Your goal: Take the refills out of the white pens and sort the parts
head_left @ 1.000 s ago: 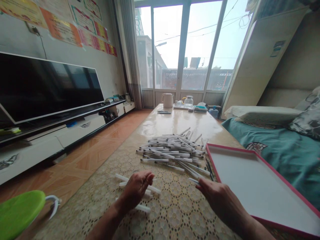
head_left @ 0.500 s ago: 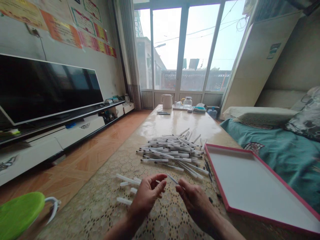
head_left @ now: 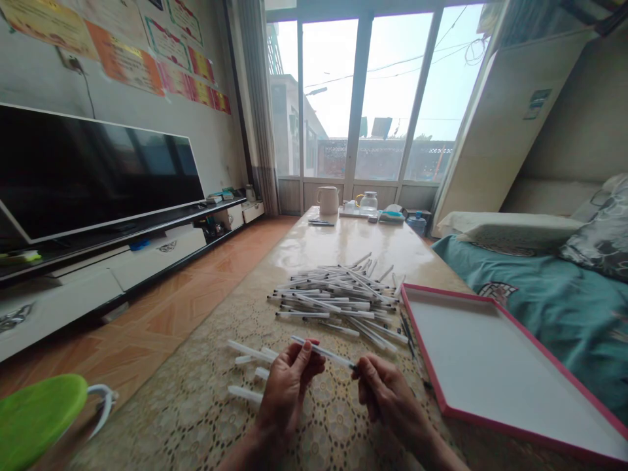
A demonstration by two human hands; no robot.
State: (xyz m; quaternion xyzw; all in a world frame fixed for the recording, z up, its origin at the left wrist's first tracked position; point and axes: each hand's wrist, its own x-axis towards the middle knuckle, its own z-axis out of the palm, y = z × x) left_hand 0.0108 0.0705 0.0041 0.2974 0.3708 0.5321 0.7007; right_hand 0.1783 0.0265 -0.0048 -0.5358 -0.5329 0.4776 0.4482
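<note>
Between my hands, above the patterned tablecloth [head_left: 338,418], a slim white pen [head_left: 333,356] is held slantwise. My left hand [head_left: 293,376] pinches it between thumb and fingers toward its upper left end. At its dark right end, the fingers of my right hand [head_left: 385,386] are closed on it. Just beyond my hands lies a loose pile of white pens [head_left: 333,294] with dark ends. Several white pen caps [head_left: 245,394] lie beside my left hand, partly hidden by it.
A shallow white tray with a pink rim [head_left: 444,392] is at the right. Thin dark pieces [head_left: 409,337] lie along its left side. At the table's far end stand a kettle [head_left: 328,200] and a glass jug [head_left: 367,200]. A green stool [head_left: 42,418] is at lower left.
The pen now spans both hands; before, only my right hand held it. My left fingers have closed on it, and my right hand has shifted slightly right to its dark end.
</note>
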